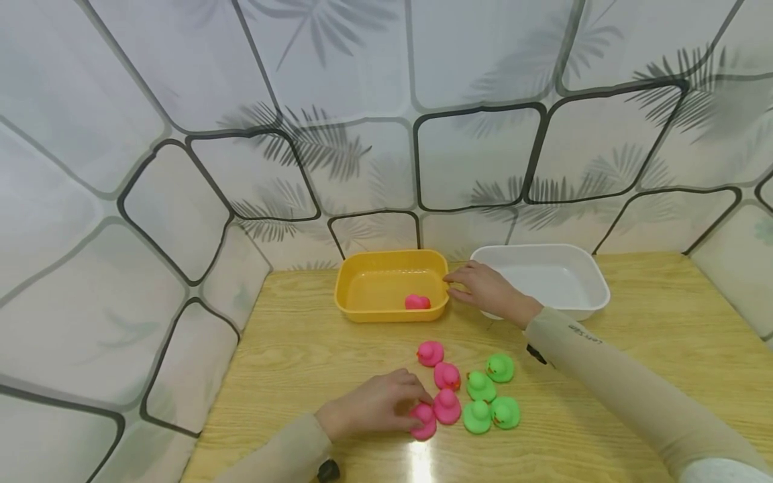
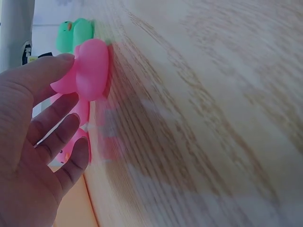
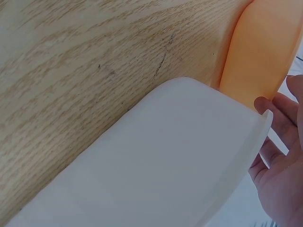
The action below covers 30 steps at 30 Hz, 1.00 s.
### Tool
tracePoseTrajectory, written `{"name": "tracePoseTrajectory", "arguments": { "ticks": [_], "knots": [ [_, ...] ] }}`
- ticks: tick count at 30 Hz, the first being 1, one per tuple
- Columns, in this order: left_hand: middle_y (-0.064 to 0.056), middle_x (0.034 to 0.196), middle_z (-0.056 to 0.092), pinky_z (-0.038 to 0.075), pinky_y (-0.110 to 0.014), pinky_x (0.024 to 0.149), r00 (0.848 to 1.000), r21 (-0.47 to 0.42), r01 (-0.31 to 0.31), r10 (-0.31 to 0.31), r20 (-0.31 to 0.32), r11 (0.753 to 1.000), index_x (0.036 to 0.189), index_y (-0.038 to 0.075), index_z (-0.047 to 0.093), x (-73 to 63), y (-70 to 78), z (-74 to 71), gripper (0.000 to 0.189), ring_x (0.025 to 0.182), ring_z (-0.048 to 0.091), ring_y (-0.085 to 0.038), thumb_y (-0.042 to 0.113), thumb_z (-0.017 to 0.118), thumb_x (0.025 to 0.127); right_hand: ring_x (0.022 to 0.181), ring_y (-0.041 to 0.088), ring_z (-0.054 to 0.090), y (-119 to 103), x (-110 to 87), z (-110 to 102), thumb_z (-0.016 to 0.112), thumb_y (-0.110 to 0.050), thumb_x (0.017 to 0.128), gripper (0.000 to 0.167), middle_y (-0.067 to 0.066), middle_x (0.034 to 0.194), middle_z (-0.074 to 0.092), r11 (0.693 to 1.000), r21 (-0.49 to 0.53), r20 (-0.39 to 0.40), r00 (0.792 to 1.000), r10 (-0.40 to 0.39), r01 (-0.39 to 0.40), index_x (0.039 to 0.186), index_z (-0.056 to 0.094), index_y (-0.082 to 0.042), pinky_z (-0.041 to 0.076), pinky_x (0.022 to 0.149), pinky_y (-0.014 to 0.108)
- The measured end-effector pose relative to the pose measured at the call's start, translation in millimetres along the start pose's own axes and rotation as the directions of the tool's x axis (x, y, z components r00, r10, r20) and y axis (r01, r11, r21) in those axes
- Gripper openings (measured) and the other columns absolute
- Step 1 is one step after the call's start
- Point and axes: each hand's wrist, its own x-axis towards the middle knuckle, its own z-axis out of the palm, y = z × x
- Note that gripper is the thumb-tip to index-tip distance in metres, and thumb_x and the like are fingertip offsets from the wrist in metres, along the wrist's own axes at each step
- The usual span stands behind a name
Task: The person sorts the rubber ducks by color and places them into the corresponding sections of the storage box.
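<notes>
My left hand (image 1: pixel 386 402) is at a pink rubber duck (image 1: pixel 425 429) on the table, thumb and fingers spread apart. In the left wrist view, the thumb and index fingertips overlap the near side of that duck (image 2: pixel 94 71), which sits on the wood. Two more pink ducks lie close by, and beyond them is another pink duck (image 1: pixel 430 353). My right hand (image 1: pixel 489 288) is over the gap between the yellow tray (image 1: pixel 391 315) and the white tray (image 1: pixel 594 302). Its fingers are apart at the yellow tray's right rim, with nothing held. One pink duck (image 1: pixel 417 302) lies inside the yellow tray.
Several green ducks (image 1: pixel 500 367) are grouped right of the pink ones. Both trays stand at the back of the wooden table (image 1: pixel 302 362), near a patterned curtain-like wall (image 1: pixel 477 161). Another patterned wall (image 1: pixel 90 268) rises on the left.
</notes>
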Motion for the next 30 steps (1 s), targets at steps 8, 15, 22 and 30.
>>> {"name": "tracePoseTrajectory", "arguments": {
  "ticks": [8, 15, 22, 30],
  "knots": [
    [0.008, 0.113, 0.067, 0.044, -0.011, 0.092, 1.0, 0.005, 0.007, -0.007, -0.001, 1.0, 0.122, 0.02, 0.074, -2.2, 0.3, 0.1, 0.027, 0.105, 0.057, -0.003, 0.029, 0.076, 0.097, 0.115, 0.038, 0.063, 0, -0.3, 0, 0.071, -0.021, 0.1, 0.033, 0.015, 0.121, 0.074, 1.0, -0.002, -0.004, 1.0, 0.001, -0.001, 0.126, 0.073, -0.001, 0.049, 0.104, 0.054],
    [0.008, 0.112, 0.068, 0.046, -0.013, 0.093, 1.0, 0.004, 0.004, -0.004, -0.019, 1.0, 0.122, 0.018, 0.074, -6.5, -1.5, -3.8, 0.027, 0.105, 0.058, -0.003, 0.027, 0.075, 0.097, 0.113, 0.037, 0.064, 0, -0.2, 1, 0.071, -0.021, 0.1, 0.032, 0.015, 0.12, 0.074, 1.0, -0.005, -0.006, 1.0, 0.001, -0.001, 0.125, 0.073, -0.001, 0.05, 0.103, 0.053],
    [0.009, 0.116, 0.068, 0.047, -0.016, 0.096, 0.999, 0.017, 0.046, -0.046, -0.023, 0.999, 0.125, 0.019, 0.074, -8.0, -6.9, -9.2, 0.029, 0.109, 0.059, -0.004, 0.031, 0.074, 0.098, 0.115, 0.038, 0.064, 0, -0.4, 1, 0.071, -0.021, 0.1, 0.033, 0.015, 0.121, 0.074, 1.0, -0.004, -0.004, 1.0, 0.002, -0.002, 0.126, 0.073, 0.0, 0.049, 0.105, 0.054],
    [0.005, 0.119, 0.068, 0.05, -0.023, 0.098, 0.995, -0.001, 0.097, -0.097, -0.036, 0.995, 0.126, 0.016, 0.074, -9.7, -10.5, -24.0, 0.031, 0.112, 0.059, -0.009, 0.029, 0.075, 0.098, 0.114, 0.038, 0.064, 0, -0.3, 1, 0.071, -0.02, 0.1, 0.032, 0.016, 0.12, 0.074, 1.0, -0.002, -0.013, 1.0, -0.01, 0.01, 0.125, 0.073, 0.001, 0.049, 0.104, 0.054]
  ]
}}
